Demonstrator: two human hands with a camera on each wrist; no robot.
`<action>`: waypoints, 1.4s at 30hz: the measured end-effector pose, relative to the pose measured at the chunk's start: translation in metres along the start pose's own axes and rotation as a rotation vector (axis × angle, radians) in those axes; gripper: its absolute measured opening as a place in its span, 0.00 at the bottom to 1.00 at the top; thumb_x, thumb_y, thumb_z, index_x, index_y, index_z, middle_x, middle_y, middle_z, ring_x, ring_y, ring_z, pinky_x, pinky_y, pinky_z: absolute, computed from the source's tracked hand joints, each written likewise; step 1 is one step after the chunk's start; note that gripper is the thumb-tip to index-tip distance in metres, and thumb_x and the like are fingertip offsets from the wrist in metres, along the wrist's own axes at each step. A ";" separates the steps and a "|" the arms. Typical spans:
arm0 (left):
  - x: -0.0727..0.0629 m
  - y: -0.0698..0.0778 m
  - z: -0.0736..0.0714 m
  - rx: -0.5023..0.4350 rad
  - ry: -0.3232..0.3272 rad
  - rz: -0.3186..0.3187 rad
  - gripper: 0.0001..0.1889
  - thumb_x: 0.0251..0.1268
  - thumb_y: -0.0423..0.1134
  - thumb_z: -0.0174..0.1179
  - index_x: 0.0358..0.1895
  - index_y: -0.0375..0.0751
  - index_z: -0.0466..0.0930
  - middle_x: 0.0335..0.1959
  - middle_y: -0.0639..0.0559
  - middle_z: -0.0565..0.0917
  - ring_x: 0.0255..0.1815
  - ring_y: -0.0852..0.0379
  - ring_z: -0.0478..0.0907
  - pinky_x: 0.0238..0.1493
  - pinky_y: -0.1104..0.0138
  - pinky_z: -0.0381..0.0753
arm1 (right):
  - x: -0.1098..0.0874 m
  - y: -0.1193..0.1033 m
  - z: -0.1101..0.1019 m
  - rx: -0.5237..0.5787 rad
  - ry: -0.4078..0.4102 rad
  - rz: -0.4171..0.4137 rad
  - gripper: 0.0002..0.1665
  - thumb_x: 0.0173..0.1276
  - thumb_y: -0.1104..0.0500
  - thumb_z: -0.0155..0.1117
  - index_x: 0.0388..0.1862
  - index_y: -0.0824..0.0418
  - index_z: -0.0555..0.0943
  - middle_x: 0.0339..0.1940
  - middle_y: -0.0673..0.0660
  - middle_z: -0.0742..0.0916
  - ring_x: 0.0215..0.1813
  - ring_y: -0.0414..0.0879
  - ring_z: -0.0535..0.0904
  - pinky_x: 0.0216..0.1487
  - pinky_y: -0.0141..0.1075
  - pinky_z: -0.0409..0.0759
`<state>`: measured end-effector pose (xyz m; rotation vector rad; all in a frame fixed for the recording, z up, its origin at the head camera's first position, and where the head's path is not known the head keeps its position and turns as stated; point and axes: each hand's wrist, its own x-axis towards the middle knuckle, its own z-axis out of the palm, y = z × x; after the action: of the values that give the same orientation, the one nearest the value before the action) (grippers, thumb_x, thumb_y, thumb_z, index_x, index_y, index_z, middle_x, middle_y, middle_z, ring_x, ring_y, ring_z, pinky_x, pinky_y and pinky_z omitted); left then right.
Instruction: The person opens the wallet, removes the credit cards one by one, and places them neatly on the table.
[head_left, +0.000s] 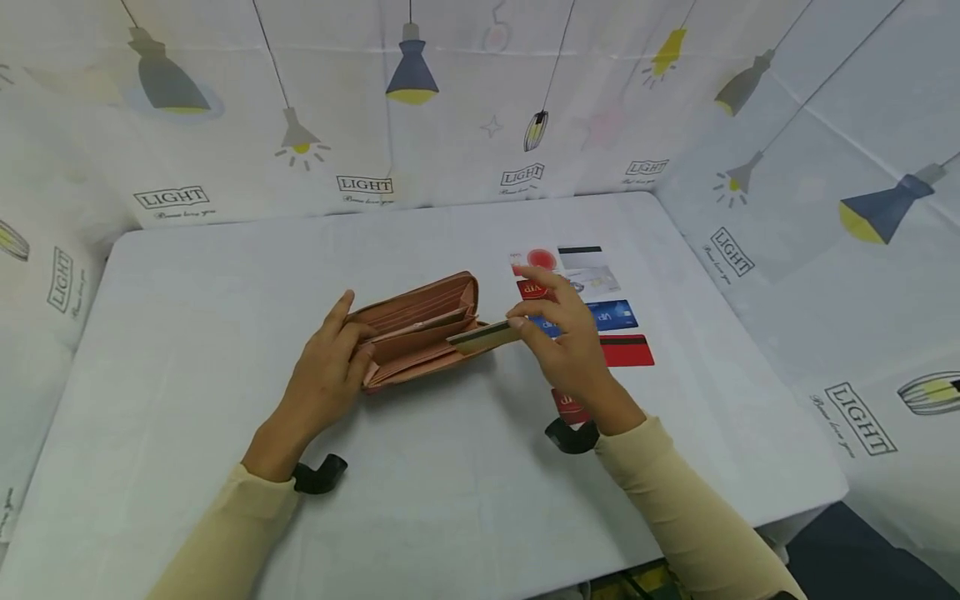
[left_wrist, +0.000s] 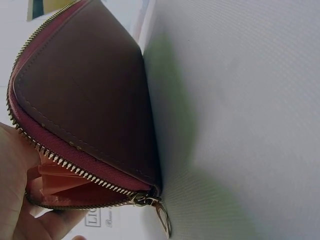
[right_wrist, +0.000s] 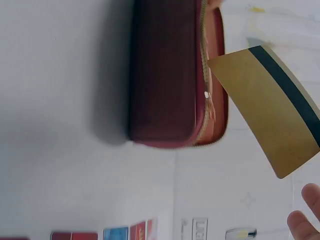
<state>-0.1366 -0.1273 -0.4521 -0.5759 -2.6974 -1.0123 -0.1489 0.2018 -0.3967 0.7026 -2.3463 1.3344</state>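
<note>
A brown-pink zip wallet [head_left: 420,354] stands unzipped on the table, its slotted inside facing up. My left hand [head_left: 326,371] grips its left end, with fingers at the opening. In the left wrist view the wallet's dark outer side [left_wrist: 85,100] shows, edged by a brass zip [left_wrist: 75,167] with a pull at the corner. Between thumb and fingers, my right hand [head_left: 566,346] pinches a gold card [head_left: 483,336] with a dark stripe. The card's far end overlaps the wallet's right end. In the right wrist view the gold card [right_wrist: 265,110] is tilted beside the wallet's opening.
Right of the wallet lie several cards, partly covered by my right hand: a red card [head_left: 630,352], a blue card [head_left: 617,314], a silver card [head_left: 596,282] and one with a red circle [head_left: 540,260]. A dark red card [head_left: 568,406] lies by the right wrist. Printed cloth [head_left: 450,142] hangs behind.
</note>
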 end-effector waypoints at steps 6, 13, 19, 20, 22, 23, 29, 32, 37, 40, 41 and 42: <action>-0.002 0.003 0.003 -0.005 -0.036 -0.030 0.10 0.80 0.34 0.56 0.55 0.31 0.79 0.83 0.32 0.54 0.74 0.25 0.65 0.64 0.34 0.70 | -0.021 0.012 -0.036 -0.017 0.081 0.214 0.08 0.76 0.65 0.64 0.45 0.64 0.89 0.76 0.57 0.75 0.81 0.50 0.62 0.75 0.59 0.66; -0.004 0.010 0.000 -0.016 -0.047 -0.040 0.12 0.81 0.35 0.54 0.57 0.31 0.79 0.84 0.32 0.53 0.73 0.22 0.65 0.62 0.32 0.69 | -0.046 0.033 -0.075 -0.032 0.146 0.365 0.11 0.78 0.62 0.61 0.45 0.68 0.87 0.77 0.55 0.74 0.77 0.53 0.66 0.66 0.44 0.80; -0.007 0.011 -0.004 -0.014 -0.053 -0.063 0.12 0.82 0.35 0.54 0.57 0.30 0.78 0.84 0.33 0.52 0.72 0.20 0.65 0.60 0.31 0.69 | -0.069 0.056 -0.106 0.036 0.224 0.552 0.15 0.78 0.60 0.62 0.45 0.74 0.86 0.77 0.60 0.73 0.82 0.55 0.58 0.78 0.61 0.60; -0.007 0.011 -0.004 -0.017 -0.052 -0.060 0.12 0.81 0.35 0.54 0.57 0.30 0.78 0.84 0.32 0.52 0.72 0.20 0.65 0.59 0.31 0.69 | -0.072 0.060 -0.111 0.042 0.236 0.589 0.15 0.77 0.60 0.62 0.46 0.74 0.85 0.77 0.61 0.73 0.83 0.56 0.57 0.78 0.63 0.58; -0.007 0.011 -0.003 -0.019 -0.055 -0.056 0.12 0.81 0.35 0.54 0.57 0.30 0.78 0.84 0.32 0.52 0.71 0.19 0.65 0.59 0.30 0.69 | -0.080 0.066 -0.121 0.040 0.248 0.660 0.15 0.78 0.60 0.62 0.46 0.75 0.85 0.77 0.61 0.73 0.83 0.57 0.56 0.79 0.64 0.55; -0.007 0.012 -0.003 -0.021 -0.056 -0.054 0.12 0.81 0.35 0.54 0.57 0.30 0.77 0.84 0.32 0.52 0.71 0.19 0.65 0.58 0.30 0.69 | -0.083 0.069 -0.126 0.040 0.250 0.690 0.15 0.78 0.61 0.62 0.47 0.75 0.84 0.77 0.61 0.73 0.84 0.57 0.55 0.79 0.63 0.54; -0.005 0.013 0.000 -0.028 -0.052 -0.042 0.11 0.81 0.35 0.55 0.56 0.29 0.77 0.84 0.32 0.53 0.71 0.20 0.65 0.56 0.31 0.70 | -0.100 0.084 -0.144 0.020 0.203 0.828 0.17 0.79 0.60 0.58 0.48 0.76 0.81 0.80 0.64 0.70 0.85 0.61 0.53 0.81 0.63 0.50; -0.005 0.012 0.000 -0.032 -0.053 -0.043 0.12 0.81 0.35 0.55 0.56 0.29 0.77 0.84 0.32 0.53 0.75 0.21 0.62 0.59 0.30 0.68 | -0.103 0.090 -0.147 0.015 0.179 0.854 0.17 0.79 0.60 0.58 0.48 0.77 0.80 0.80 0.66 0.69 0.84 0.62 0.53 0.81 0.61 0.52; -0.006 0.012 0.000 -0.035 -0.048 -0.030 0.12 0.80 0.33 0.56 0.56 0.27 0.76 0.83 0.31 0.53 0.73 0.20 0.63 0.57 0.31 0.69 | -0.109 0.097 -0.152 -0.044 0.148 0.877 0.17 0.80 0.59 0.58 0.45 0.77 0.79 0.79 0.68 0.69 0.83 0.64 0.56 0.80 0.59 0.55; -0.005 0.012 0.001 -0.033 -0.036 -0.011 0.11 0.79 0.32 0.57 0.55 0.27 0.77 0.83 0.30 0.54 0.70 0.20 0.67 0.53 0.33 0.71 | -0.113 0.103 -0.155 -0.119 0.115 0.900 0.17 0.80 0.59 0.57 0.45 0.75 0.81 0.78 0.69 0.70 0.83 0.66 0.57 0.80 0.61 0.54; -0.005 0.012 0.001 -0.032 -0.032 -0.003 0.11 0.79 0.32 0.57 0.55 0.27 0.77 0.82 0.29 0.54 0.68 0.20 0.68 0.51 0.34 0.72 | -0.113 0.104 -0.156 -0.148 0.101 0.910 0.16 0.80 0.59 0.57 0.45 0.74 0.81 0.78 0.68 0.71 0.83 0.66 0.57 0.80 0.61 0.54; -0.005 0.012 0.001 -0.032 -0.032 0.000 0.11 0.79 0.32 0.57 0.55 0.27 0.77 0.82 0.29 0.54 0.68 0.20 0.68 0.51 0.34 0.72 | -0.114 0.106 -0.158 -0.181 0.080 0.921 0.16 0.80 0.58 0.57 0.45 0.73 0.82 0.79 0.68 0.70 0.82 0.66 0.57 0.80 0.62 0.54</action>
<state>-0.1274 -0.1195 -0.4477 -0.6025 -2.7130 -1.0577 -0.1080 0.4124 -0.4521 -0.5644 -2.7711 1.3647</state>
